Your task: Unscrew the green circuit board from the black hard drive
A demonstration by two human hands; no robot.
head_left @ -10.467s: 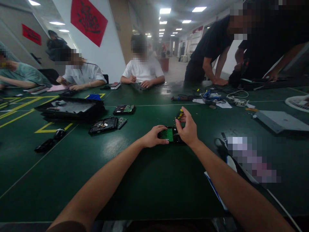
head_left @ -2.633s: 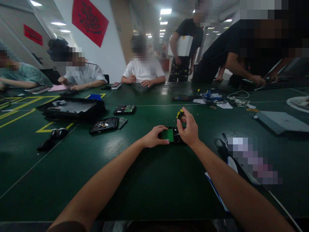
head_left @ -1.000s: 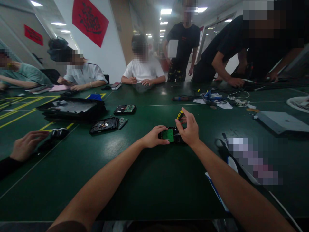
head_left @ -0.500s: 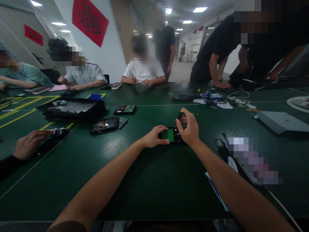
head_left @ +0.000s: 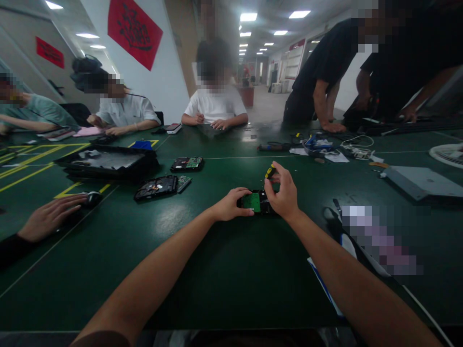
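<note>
A black hard drive with a green circuit board (head_left: 255, 202) lies on the dark green table (head_left: 224, 270) straight ahead of me. My left hand (head_left: 228, 205) grips its left end with curled fingers. My right hand (head_left: 284, 191) pinches a small screwdriver with a yellow and black handle (head_left: 269, 171), held upright over the drive's right part. The screwdriver's tip is hidden behind my fingers.
Two more drives (head_left: 157, 187) (head_left: 187, 164) and a black tray (head_left: 104, 161) lie to the left. Another person's hand (head_left: 50, 217) rests on the table at far left by a black object (head_left: 92, 197). Cables and tools (head_left: 318, 144) sit at the back right, a grey box (head_left: 421, 180) at right. People sit and stand around the table.
My hands stay on the drive while the screwdriver handle turns slightly. The other person's hand at far left slid right toward the black object. A standing person walked away behind the seated one.
</note>
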